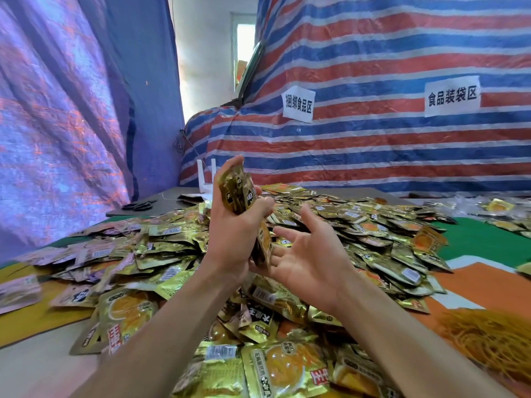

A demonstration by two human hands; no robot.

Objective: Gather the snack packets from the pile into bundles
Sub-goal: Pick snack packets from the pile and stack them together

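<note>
A big pile of gold snack packets covers the table from the near edge to the far middle. Above it, my left hand grips an upright bunch of gold packets, thumb and fingers wrapped round them. One more packet hangs from the bottom of the bunch between my two hands. My right hand is held palm up beside it, fingers spread and relaxed, holding nothing.
A heap of yellow rubber bands lies on the orange mat at the right. Black scissors and a white stand sit at the far left of the table. Striped tarpaulin with paper signs hangs behind.
</note>
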